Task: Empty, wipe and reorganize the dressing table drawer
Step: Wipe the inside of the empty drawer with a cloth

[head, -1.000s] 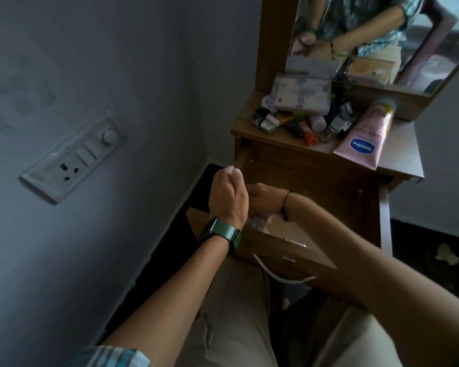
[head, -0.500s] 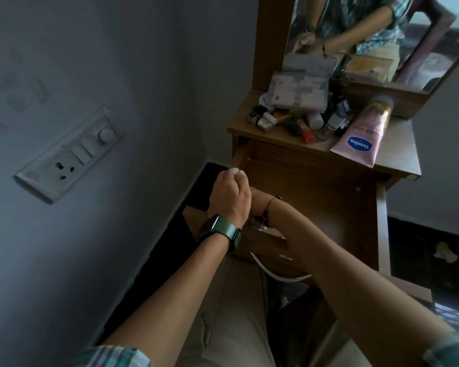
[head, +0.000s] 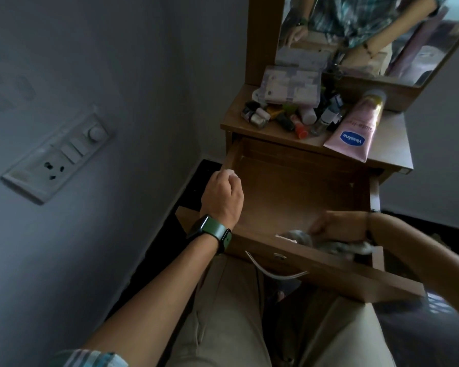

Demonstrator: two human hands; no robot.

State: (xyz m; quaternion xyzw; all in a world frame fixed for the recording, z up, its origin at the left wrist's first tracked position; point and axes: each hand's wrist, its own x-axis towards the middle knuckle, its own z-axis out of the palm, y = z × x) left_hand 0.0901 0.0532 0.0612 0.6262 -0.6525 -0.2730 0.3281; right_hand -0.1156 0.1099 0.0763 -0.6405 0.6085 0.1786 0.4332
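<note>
While the drawer (head: 297,197) stands pulled well out from the dressing table (head: 390,152), its wooden floor looks bare, so the emptying seems done and the wiping is the step in hand. The right hand (head: 337,229) is low in the near right corner, just behind the drawer front, pressing a pale crumpled cloth (head: 355,247) against the bottom; the blur hides how tightly its fingers curl on the cloth. The left hand (head: 223,197) hovers over the drawer's left wall with its fingers curled in, and something small and white shows at the knuckles, though I cannot tell what it is or whether it is held.

To wipe well, I would sweep from the far back edge toward the front, working into the corners and along the side walls where dust gathers. Steadying the drawer by its left wall would stop it sliding or tipping on its runners.

Up on the tabletop wait the pink Vaseline tube (head: 353,131), a huddle of nail polish bottles (head: 257,116) and a flat patterned pouch (head: 289,86), ready for reorganizing.
</note>
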